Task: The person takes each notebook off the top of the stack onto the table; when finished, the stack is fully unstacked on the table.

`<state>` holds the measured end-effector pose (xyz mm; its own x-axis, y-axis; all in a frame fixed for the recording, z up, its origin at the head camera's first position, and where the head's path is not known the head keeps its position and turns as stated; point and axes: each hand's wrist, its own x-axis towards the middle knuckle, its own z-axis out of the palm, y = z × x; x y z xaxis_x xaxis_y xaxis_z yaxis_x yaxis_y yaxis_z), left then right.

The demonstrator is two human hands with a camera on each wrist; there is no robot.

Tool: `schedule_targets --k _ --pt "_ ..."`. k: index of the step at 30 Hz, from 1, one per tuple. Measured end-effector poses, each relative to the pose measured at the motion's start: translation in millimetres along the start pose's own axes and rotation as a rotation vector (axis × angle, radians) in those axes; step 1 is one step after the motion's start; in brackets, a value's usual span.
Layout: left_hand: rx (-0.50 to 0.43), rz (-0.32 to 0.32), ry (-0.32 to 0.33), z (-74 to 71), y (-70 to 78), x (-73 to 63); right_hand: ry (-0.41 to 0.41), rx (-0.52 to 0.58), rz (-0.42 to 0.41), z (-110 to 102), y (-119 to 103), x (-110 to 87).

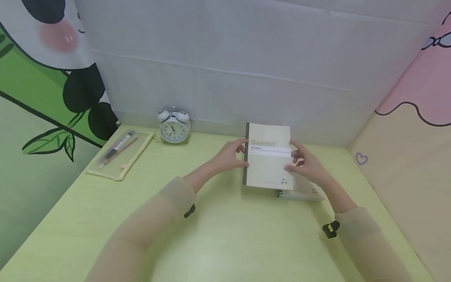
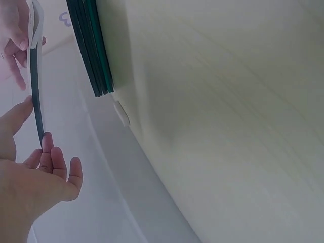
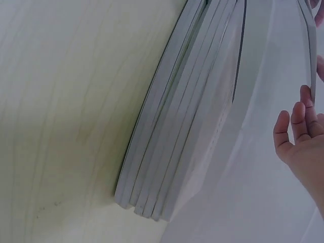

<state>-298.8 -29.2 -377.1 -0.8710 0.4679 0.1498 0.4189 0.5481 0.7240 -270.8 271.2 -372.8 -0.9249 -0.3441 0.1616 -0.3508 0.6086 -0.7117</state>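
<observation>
Between both hands a thin notebook [image 1: 269, 168] with a pale cover, a dark spine and the word "Gambit" is held up above the table. My left hand [image 1: 230, 156] pinches its spine edge between thumb and fingers; in the left wrist view the dark spine [image 2: 36, 96] shows edge-on. At the opposite edge my right hand [image 1: 305, 162] grips with thumb and fingertips. Below and to the right lies a stack of similar notebooks [image 1: 304, 190], partly hidden by the held one. The stack's page edges [image 3: 167, 142] fill the middle of the right wrist view.
A white twin-bell alarm clock [image 1: 174, 127] stands at the back, left of the hands. Beside it, a clear yellow-edged pouch [image 1: 138, 156] holds a pen and a pencil. A pale wall sheet [image 1: 225, 90] hangs behind the light table [image 1: 225, 243], and a panel [image 1: 405, 176] borders the right.
</observation>
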Motion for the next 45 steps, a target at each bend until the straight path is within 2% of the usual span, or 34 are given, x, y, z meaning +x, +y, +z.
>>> schedule_targets --k 10,17,21,26,31,38,45 --pt "0.037 -0.062 -0.038 -3.6 -25.6 -10.6 -0.119 -0.135 0.026 21.7 0.5 7.3" --pt "0.069 -0.116 -0.059 2.0 -44.0 -10.2 -0.198 -0.256 0.066 32.8 5.2 18.4" --pt "0.126 -0.115 -0.087 7.6 -53.9 -10.3 -0.227 -0.302 0.084 36.1 9.4 24.5" --pt "0.162 -0.104 -0.123 13.2 -58.5 -12.9 -0.250 -0.329 0.097 40.2 12.6 27.7" --pt "0.191 -0.126 -0.145 16.0 -60.5 -13.4 -0.254 -0.344 0.097 42.3 13.3 25.8" --pt "0.202 -0.134 -0.190 17.1 -62.5 -14.4 -0.273 -0.435 0.072 44.2 14.4 23.4" --pt "0.266 -0.119 -0.211 16.1 -67.8 -13.7 -0.282 -0.590 -0.030 48.4 13.0 24.7"
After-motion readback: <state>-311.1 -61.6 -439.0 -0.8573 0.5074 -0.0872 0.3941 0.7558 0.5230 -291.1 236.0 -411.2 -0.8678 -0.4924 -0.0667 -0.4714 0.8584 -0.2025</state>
